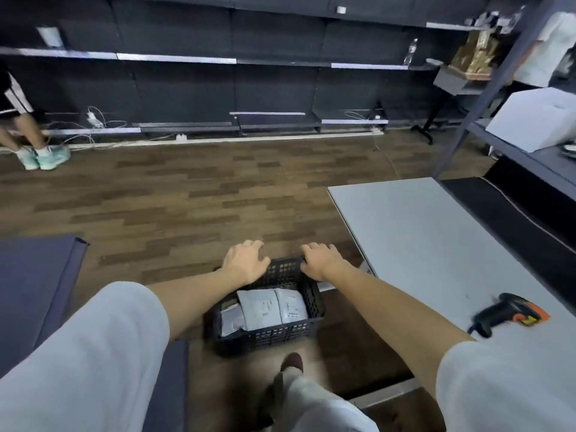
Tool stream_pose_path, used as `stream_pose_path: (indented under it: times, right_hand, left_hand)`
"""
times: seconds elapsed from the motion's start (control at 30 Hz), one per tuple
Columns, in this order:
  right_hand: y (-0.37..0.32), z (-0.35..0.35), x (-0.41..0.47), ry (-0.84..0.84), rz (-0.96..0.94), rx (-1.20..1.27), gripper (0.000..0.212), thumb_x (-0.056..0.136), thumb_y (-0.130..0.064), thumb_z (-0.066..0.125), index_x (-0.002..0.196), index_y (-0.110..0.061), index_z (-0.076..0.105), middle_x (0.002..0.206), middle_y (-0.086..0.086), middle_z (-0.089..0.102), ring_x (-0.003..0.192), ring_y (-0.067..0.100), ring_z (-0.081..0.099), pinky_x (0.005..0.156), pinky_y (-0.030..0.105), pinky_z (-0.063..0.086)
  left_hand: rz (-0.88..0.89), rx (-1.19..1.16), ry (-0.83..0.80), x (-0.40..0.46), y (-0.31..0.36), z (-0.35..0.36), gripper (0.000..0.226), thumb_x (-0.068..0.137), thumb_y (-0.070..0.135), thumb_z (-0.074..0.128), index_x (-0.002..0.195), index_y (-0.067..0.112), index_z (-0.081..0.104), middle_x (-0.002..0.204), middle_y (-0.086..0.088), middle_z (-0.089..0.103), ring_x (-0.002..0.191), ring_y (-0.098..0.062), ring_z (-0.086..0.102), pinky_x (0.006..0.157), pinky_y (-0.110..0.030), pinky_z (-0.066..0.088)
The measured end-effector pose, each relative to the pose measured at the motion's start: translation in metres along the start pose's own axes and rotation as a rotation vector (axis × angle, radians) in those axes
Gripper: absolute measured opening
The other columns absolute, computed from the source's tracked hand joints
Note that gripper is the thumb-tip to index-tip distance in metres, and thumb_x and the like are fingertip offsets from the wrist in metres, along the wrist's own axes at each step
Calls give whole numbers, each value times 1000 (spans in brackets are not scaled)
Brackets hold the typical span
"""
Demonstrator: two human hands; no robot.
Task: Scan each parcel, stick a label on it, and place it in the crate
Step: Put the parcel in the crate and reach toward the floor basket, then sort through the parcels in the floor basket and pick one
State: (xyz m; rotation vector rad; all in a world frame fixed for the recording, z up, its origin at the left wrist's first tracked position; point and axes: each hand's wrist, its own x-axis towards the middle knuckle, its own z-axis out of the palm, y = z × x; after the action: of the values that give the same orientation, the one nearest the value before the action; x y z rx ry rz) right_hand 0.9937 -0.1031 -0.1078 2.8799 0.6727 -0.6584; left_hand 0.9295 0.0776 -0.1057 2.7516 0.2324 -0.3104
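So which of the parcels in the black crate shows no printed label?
The grey plastic parcel at the left end of the black lattice crate. Its visible face is plain, while the two white mailers beside it show printed labels.

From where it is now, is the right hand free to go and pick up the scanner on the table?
Probably yes. The right hand is at the crate rim, though its grip there is unclear; the scanner lies alone on the table with nothing between them.
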Motion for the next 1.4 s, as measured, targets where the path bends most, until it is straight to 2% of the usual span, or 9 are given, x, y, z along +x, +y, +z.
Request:
stream_pose_path:
  times: [0.13,0.4,0.5,0.6,0.93,1.17,1.4]
  right_hand:
    - [3,2,49,-45,-32,-32,51,99,-35,37,144,-12,30,147,11,37,134,31,36,112,47,25]
    - [17,9,140,-172,-93,-26,45,99,-34,38,137,-10,38,142,12,41,130,32,39,109,47,28]
    - [20,15,164,-206,-107,-25,48,99,-34,38,141,-10,33,143,13,40,132,32,38,109,46,27]
    - [21,17,183,-232,-111,-35,54,100,-35,39,147,-11,27,146,12,38,134,31,37,112,47,25]
    - [16,53,231,-316,-60,26,50,99,-35,37,144,-14,33,146,10,39,133,31,37,108,43,30]
    - [11,121,276,-403,-29,47,54,99,-34,39,147,-12,28,149,12,35,134,32,36,108,43,30]
    - [9,233,348,-422,-27,80,49,98,-27,40,143,-8,32,147,13,37,133,31,36,108,44,29]
  left_hand:
    - [-63,-35,-39,35,-12,5,50,93,39,45,139,21,42,140,-10,46,127,-30,45,103,-34,38]
    - [-167,-41,-107,116,-37,15,48,91,39,47,137,24,44,138,-6,49,126,-28,47,103,-34,38]
    - [-197,-51,-113,138,-46,20,48,92,40,46,137,23,44,137,-7,50,125,-29,48,102,-35,38]
    - [-198,-72,-131,146,-54,30,48,92,40,45,137,23,43,137,-7,49,125,-31,47,104,-38,39]
    - [-144,-33,-272,176,-90,71,48,97,34,40,141,16,39,139,-9,47,124,-28,47,103,-34,36]
    - [-168,-80,-384,202,-123,145,49,97,34,41,141,14,38,140,-11,45,123,-33,48,100,-38,42]
    - [-149,-23,-454,233,-174,276,46,94,34,42,136,13,44,136,-10,49,125,-29,44,105,-37,33]
